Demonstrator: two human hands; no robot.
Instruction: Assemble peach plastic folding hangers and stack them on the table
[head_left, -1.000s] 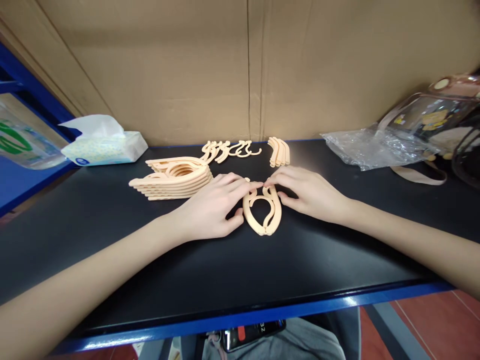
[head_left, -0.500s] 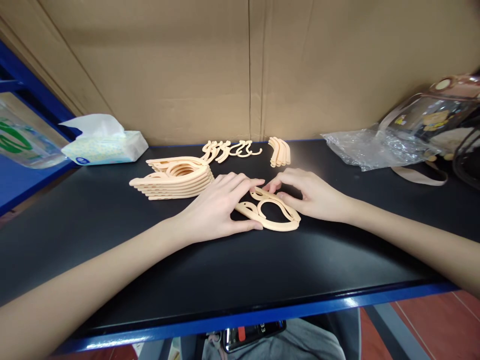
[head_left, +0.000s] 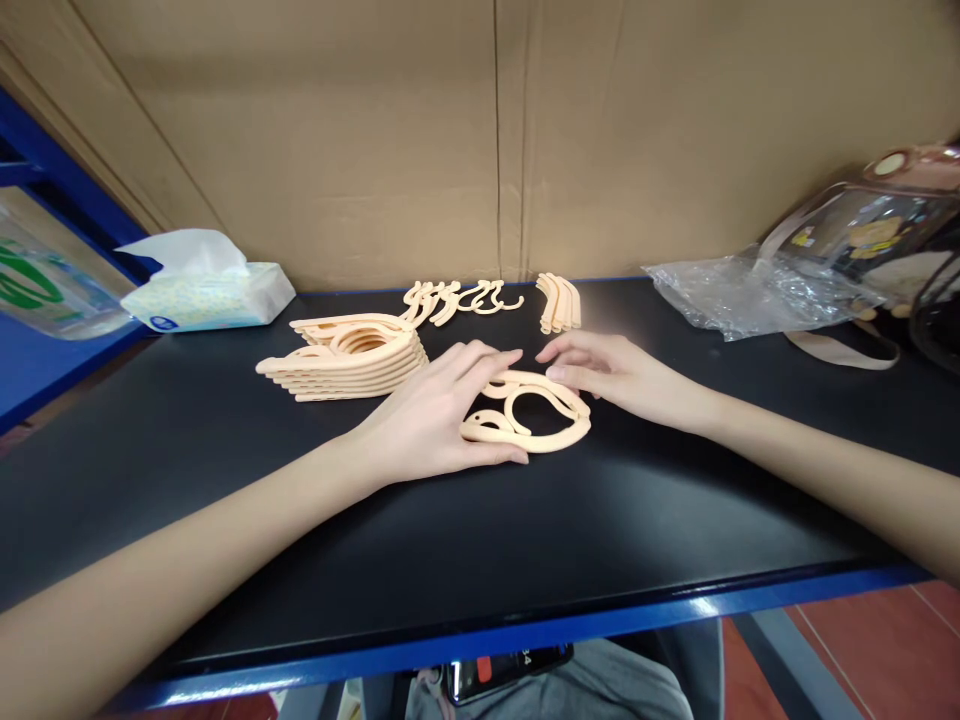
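Observation:
A peach plastic folding hanger [head_left: 536, 415] lies folded on the black tabletop [head_left: 525, 540], slightly raised at its left end. My left hand [head_left: 435, 415] grips that left end between thumb and fingers. My right hand [head_left: 607, 375] rests its fingertips on the hanger's far right edge. To the left lies a stack of several finished hangers [head_left: 349, 358]. Behind the hands lie loose hook pieces [head_left: 461, 298] and a small bundle of curved arm pieces [head_left: 559, 303].
A tissue pack [head_left: 206, 290] sits at the back left, a crumpled clear plastic bag [head_left: 750, 295] and a transparent pouch [head_left: 877, 235] at the back right. A cardboard wall closes the back. The blue table edge [head_left: 525, 630] runs along the front.
The hanger, upright lengthwise between both hands a second ago, has been turned sideways and drawn left. My right hand moved from its top end to its far right edge.

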